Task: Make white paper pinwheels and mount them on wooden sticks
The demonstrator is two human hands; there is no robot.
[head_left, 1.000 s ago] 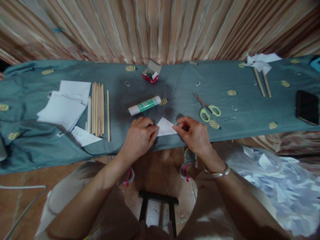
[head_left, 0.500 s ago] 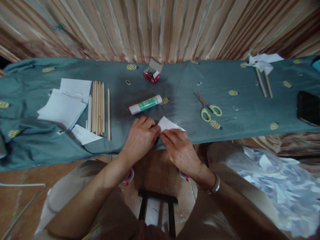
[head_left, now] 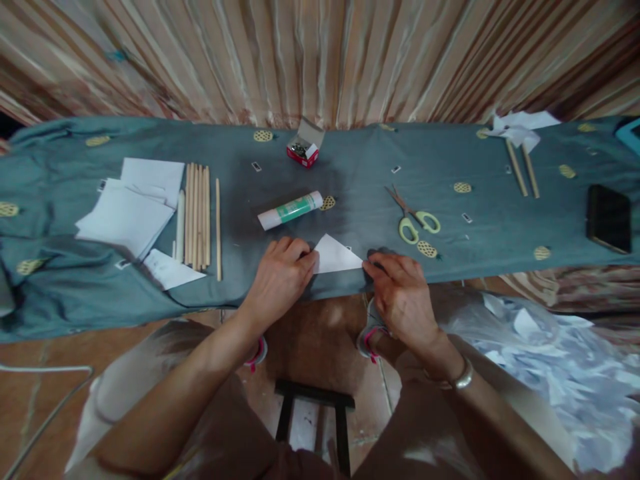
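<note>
A folded white paper triangle [head_left: 336,256] lies near the table's front edge, its peak pointing away from me. My left hand [head_left: 284,272] pinches its left corner, the fingers curled together. At the opposite end, my right hand [head_left: 400,283] has its thumb and fingertips closed on the pointed right corner. Just beyond the left hand rests a glue stick [head_left: 291,210] with a green label. Scissors [head_left: 411,217] with light green handles lie beyond the right hand, blades partly apart.
Wooden sticks [head_left: 197,213] and stacked white paper [head_left: 133,217] lie at left. A small open red box [head_left: 303,152] of metal bits stands at the back. Paper pinwheels [head_left: 523,130] on sticks and a dark phone [head_left: 609,219] lie right. A bag of paper scraps [head_left: 555,373] sits lower right.
My right hand has slid right along the paper's near edge to its right corner, uncovering the triangle. My left hand stays at the left corner.
</note>
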